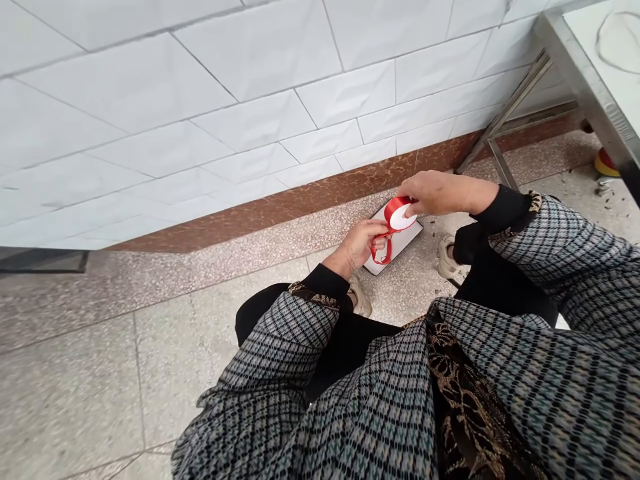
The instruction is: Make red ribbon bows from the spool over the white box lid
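Note:
A roll of red ribbon [393,212] with a white side is gripped by my right hand [429,192], thumb on its white face. From the roll a loose strip of red ribbon [383,256] runs down and curls in a loop. My left hand [363,245] pinches this strip just left of the roll, its fingers closed. Below both hands a white rectangular board [406,241] with a dark edge lies on the floor between my shoes. My hands cover part of that board.
Ahead rises a white tiled wall [270,127] with a brown skirting [300,203]. At the right stands a metal-framed table [575,73], its legs near the wall. Beneath it, a red and yellow object [605,163] and small dark scraps lie on the speckled floor [200,327].

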Available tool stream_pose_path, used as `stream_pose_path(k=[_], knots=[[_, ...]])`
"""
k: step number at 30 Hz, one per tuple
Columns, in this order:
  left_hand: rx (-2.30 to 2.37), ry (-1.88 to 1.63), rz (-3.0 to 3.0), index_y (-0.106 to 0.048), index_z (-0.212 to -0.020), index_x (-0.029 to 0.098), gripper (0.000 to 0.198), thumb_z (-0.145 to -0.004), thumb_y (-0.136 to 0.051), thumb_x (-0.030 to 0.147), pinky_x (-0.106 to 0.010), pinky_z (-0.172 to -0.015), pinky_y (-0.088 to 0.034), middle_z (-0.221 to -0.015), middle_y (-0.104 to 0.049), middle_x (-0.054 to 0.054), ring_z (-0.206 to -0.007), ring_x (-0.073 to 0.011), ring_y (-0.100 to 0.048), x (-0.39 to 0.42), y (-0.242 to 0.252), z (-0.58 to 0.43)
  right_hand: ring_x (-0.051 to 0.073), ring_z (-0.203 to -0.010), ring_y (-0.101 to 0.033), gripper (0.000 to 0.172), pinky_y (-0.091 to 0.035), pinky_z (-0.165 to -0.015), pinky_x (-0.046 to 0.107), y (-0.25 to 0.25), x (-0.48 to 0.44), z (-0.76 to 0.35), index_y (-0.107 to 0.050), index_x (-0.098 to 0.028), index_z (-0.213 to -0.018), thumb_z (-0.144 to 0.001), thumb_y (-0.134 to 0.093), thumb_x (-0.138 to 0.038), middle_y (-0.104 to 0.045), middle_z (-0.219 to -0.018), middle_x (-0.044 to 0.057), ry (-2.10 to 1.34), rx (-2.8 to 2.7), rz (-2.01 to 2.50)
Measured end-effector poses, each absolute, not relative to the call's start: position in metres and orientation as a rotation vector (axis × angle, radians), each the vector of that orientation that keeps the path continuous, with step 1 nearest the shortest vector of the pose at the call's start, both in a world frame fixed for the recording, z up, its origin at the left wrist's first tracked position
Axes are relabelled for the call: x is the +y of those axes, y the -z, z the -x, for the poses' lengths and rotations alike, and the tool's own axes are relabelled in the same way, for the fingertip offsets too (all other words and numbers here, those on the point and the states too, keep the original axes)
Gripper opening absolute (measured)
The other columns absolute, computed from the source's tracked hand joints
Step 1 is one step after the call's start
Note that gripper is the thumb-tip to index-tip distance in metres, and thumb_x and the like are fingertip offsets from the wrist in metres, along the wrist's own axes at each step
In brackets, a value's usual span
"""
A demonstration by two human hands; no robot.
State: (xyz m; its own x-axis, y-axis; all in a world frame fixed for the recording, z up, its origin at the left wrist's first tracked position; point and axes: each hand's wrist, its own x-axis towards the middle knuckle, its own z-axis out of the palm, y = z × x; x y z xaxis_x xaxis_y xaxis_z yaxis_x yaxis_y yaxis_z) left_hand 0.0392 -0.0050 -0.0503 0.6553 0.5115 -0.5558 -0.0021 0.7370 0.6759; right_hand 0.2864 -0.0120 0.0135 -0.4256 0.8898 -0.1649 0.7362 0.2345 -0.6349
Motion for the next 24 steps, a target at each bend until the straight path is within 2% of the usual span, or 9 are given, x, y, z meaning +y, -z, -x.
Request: stream_pose_path(k=[4, 7, 11, 14, 19, 24], knots=[[0.750, -0.249, -0.630, -0.068, -0.073, 0.016, 0.047, -0.092, -0.080, 0.058, -0.027, -0.045, -0.027, -0.063, -0.056, -0.004, -0.050, -0.0094, -0.036, -0.006, 0.051, -0.042, 0.029, -0.097, -0.072, 0.008, -0.049, -0.084, 0.043, -0.015, -0.021, -0.282, -0.080, -0.023, -0.089, -0.089, -0.086, -0.017, -0.078, -0.092, 0.009, -0.821, -2.444, 1.592], [0.715, -0.250, -0.673, -0.067, -0.079, 0.019, 0.061, -0.089, -0.081, 0.077, -0.027, -0.045, -0.023, -0.061, -0.050, 0.000, -0.050, -0.0087, -0.034, -0.008, 0.053, -0.042, 0.028, -0.094, -0.071, 0.004, -0.049, -0.081, 0.041, -0.013, -0.027, -0.275, -0.081, -0.023, -0.094, -0.093, -0.082, -0.019, -0.078, -0.094, 0.010, -0.694, -2.512, 1.585], [0.748, -0.297, -0.724, -0.062, -0.079, 0.020, 0.062, -0.080, -0.092, 0.074, -0.026, -0.047, -0.017, -0.060, -0.042, 0.005, -0.049, -0.0049, -0.026, -0.011, 0.056, -0.045, 0.028, -0.093, -0.071, 0.012, -0.047, -0.078, 0.041, -0.017, -0.034, -0.265, -0.083, -0.022, -0.098, -0.097, -0.074, -0.013, -0.078, -0.098, 0.011, -0.617, -2.524, 1.617], [0.811, -0.304, -0.776, -0.063, -0.079, 0.020, 0.060, -0.079, -0.097, 0.069, -0.026, -0.049, -0.012, -0.061, -0.041, 0.006, -0.049, -0.0031, -0.022, -0.011, 0.055, -0.047, 0.028, -0.092, -0.071, 0.021, -0.046, -0.078, 0.041, -0.022, -0.036, -0.258, -0.084, -0.020, -0.101, -0.099, -0.067, -0.007, -0.079, -0.102, 0.013, -0.575, -2.569, 1.654], [0.860, -0.302, -0.827, -0.056, -0.075, 0.020, 0.065, -0.079, -0.094, 0.073, -0.028, -0.052, -0.010, -0.060, -0.033, 0.008, -0.051, -0.0029, -0.018, -0.013, 0.047, -0.051, 0.028, -0.090, -0.074, 0.020, -0.047, -0.077, 0.041, -0.036, -0.034, -0.249, -0.084, -0.018, -0.099, -0.101, -0.067, -0.007, -0.080, -0.102, 0.015, -0.522, -2.630, 1.750], [0.896, -0.290, -0.818, -0.049, -0.074, 0.021, 0.068, -0.083, -0.089, 0.076, -0.027, -0.050, -0.007, -0.060, -0.032, 0.009, -0.051, -0.0035, -0.016, -0.012, 0.039, -0.053, 0.030, -0.101, -0.077, 0.025, -0.050, -0.080, 0.039, -0.061, -0.033, -0.238, -0.084, -0.012, -0.120, -0.104, -0.064, -0.011, -0.081, -0.121, 0.019, -0.497, -2.843, 1.856]])
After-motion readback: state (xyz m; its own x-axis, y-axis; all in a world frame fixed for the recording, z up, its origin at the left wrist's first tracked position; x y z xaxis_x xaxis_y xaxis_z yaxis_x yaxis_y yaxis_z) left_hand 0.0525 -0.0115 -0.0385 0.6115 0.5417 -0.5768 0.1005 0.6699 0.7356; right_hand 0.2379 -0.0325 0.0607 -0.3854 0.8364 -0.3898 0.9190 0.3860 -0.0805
